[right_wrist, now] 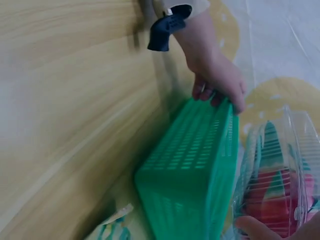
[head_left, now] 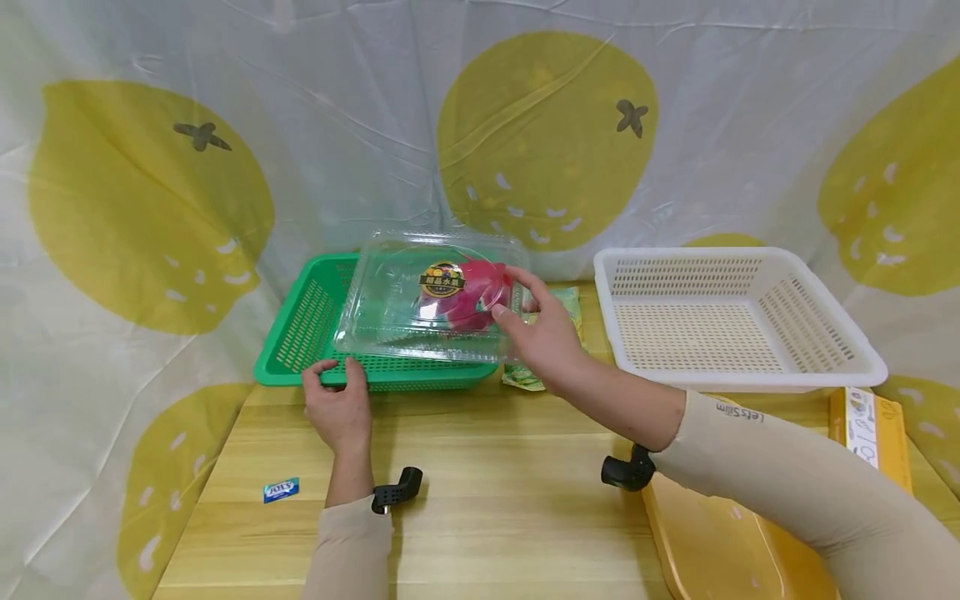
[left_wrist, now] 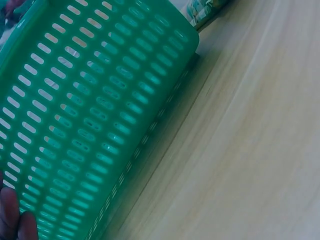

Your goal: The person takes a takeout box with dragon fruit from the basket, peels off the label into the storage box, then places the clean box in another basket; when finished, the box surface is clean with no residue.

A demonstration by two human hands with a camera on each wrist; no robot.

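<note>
My right hand (head_left: 551,337) grips the right end of a clear plastic fruit box (head_left: 386,292), its thumb on the lid. The box has a dark fruit label on top and is held above the green basket (head_left: 288,321). Inside lies a red-pink item (head_left: 480,292) with green parts; its exact kind is unclear. My left hand (head_left: 341,412) holds the basket's near rim at the left. In the right wrist view that left hand (right_wrist: 217,77) has its fingers curled at the rim, while the clear box (right_wrist: 295,145) hangs beside the basket.
A white basket (head_left: 738,379) stands at the right. Green packets (head_left: 525,379) lie between the baskets. A blue sachet (head_left: 281,490) is at the front left. An orange-yellow container (head_left: 701,533) and an orange carton (head_left: 894,437) lie under and beside my right arm. Lemon-print cloth (head_left: 360,125) hangs behind.
</note>
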